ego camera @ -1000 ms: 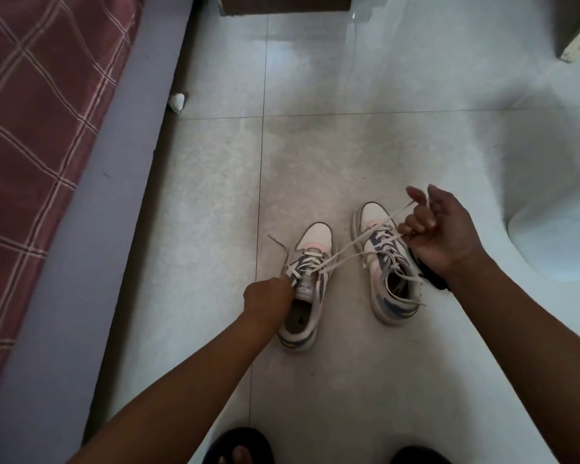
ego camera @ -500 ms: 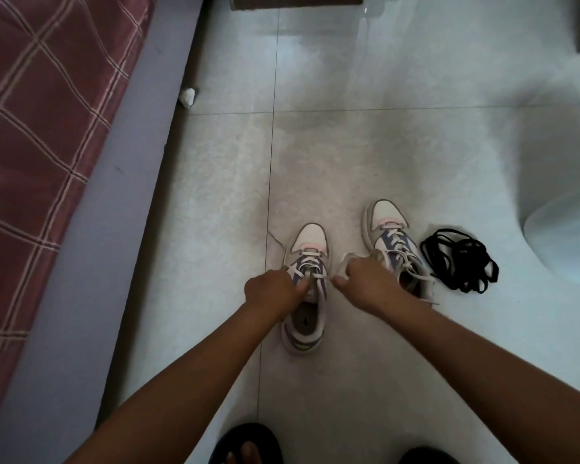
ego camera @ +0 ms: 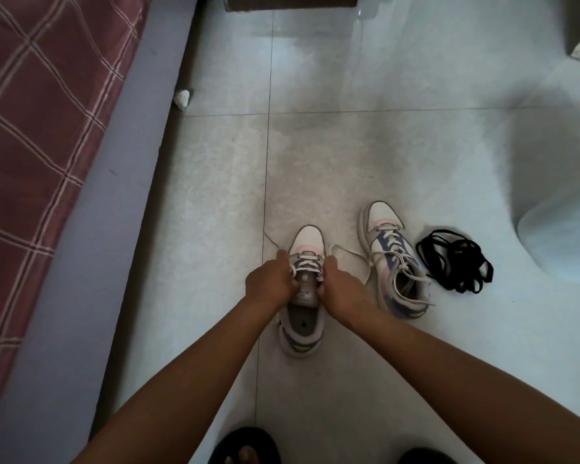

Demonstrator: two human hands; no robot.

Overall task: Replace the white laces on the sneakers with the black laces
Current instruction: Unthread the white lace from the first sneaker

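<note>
On the tiled floor, both hands grip the near sneaker: the left hand and right hand pinch its white laces. The second sneaker stands beside it, loosely laced. Black laces lie tangled just beside that one.

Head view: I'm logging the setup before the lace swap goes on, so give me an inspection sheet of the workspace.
Surface: pale tiled floor, bare around the shoes.
Job's things: left sneaker and right sneaker, both with white laces in; black laces heaped beside the right sneaker, untouched.
Clutter: small white scrap by the bed.
Grips: left hand and right hand pinch the left sneaker's laces at the eyelets.
Cables: nothing seen.
Surroundings: bed with checked cover on the left; dark sandals at the bottom edge.
</note>
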